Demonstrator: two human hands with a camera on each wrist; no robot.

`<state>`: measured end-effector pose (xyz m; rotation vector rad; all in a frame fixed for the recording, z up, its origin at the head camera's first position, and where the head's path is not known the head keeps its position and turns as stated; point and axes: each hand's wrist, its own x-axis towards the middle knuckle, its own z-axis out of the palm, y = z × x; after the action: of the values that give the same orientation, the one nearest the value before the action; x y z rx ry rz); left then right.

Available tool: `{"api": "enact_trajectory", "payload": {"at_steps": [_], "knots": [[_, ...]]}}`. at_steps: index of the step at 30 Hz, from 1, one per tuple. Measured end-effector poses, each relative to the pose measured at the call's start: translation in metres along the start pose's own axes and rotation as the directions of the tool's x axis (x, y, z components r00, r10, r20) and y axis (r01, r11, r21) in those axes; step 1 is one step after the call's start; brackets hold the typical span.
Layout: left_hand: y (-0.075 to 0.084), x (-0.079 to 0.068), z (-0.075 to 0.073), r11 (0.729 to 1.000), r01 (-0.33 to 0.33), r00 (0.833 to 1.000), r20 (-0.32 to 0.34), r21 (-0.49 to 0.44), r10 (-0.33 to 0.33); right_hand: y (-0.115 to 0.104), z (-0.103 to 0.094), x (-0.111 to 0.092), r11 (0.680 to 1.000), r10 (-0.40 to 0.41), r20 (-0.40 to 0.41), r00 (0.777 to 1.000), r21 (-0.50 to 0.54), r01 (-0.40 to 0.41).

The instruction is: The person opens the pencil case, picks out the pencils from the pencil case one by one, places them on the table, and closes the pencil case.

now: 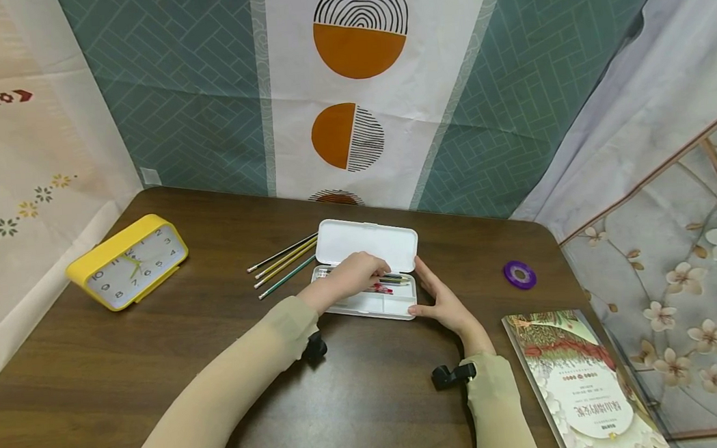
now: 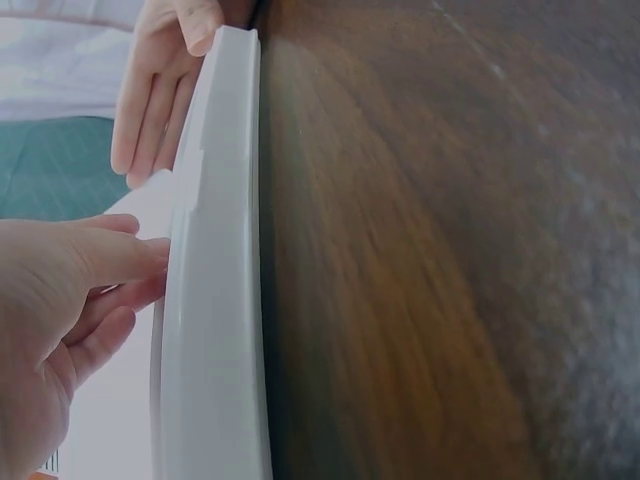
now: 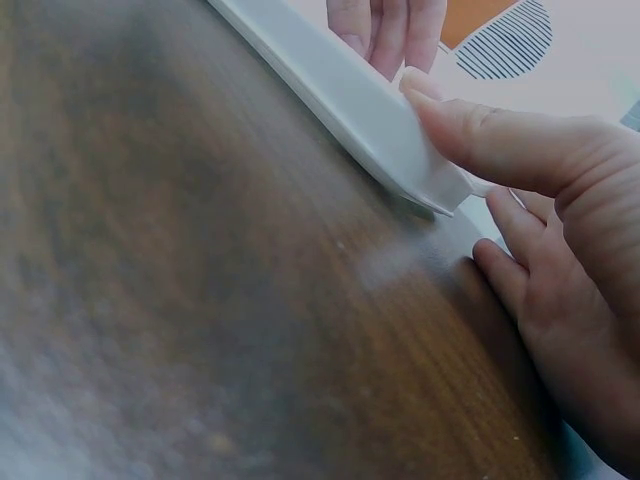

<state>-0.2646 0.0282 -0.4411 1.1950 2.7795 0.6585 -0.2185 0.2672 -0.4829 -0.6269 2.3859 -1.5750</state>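
Note:
A white pencil case [image 1: 367,242] lies with its lid raised at the back. Several pencils [image 1: 395,279] and a red item [image 1: 382,290] lie in its tray. My left hand [image 1: 355,275] reaches over the tray from the left, fingers bent down among the pencils. In the left wrist view the fingertips of that left hand [image 2: 60,310] dip behind the case's white front wall [image 2: 215,300], so I cannot tell whether they pinch anything. At the case's right end, my right hand [image 1: 442,306] holds it, thumb on the front corner and fingers behind the end.
Left of the case lie a black pencil [image 1: 280,253], yellow pencils [image 1: 283,261] and a teal pencil [image 1: 288,277]. A yellow clock [image 1: 129,262] stands farther left. To the right are a purple tape roll [image 1: 519,275] and a book [image 1: 584,381]. Curtains border the table.

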Motion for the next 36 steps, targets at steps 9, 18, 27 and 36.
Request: {"api": "enact_trajectory", "payload": {"at_steps": [9, 18, 27, 36], "knots": [[0.0030, 0.0047, -0.0010, 0.999, 0.035, 0.999, 0.030, 0.031, -0.036, -0.0004, 0.0005, -0.0004, 1.000, -0.002, 0.000, 1.000, 0.002, 0.002], [0.0028, 0.0069, 0.0007, 0.999, 0.025, 0.999, 0.028, 0.046, -0.027, 0.0018, -0.0006, 0.0003, 1.000, -0.005, 0.003, 1.000, 0.002, 0.005], [0.0043, 0.0085, -0.0001, 0.998, 0.058, 0.996, 0.061, 0.032, -0.060, 0.0009, 0.0001, -0.0002, 1.000, -0.005, 0.003, 1.000, 0.010, 0.005], [0.0075, 0.0086, -0.0012, 0.998, 0.037, 0.998, 0.053, 0.040, -0.039, 0.0009, 0.0000, -0.0001, 1.000, -0.003, -0.001, 1.000, 0.008, 0.003]]}}
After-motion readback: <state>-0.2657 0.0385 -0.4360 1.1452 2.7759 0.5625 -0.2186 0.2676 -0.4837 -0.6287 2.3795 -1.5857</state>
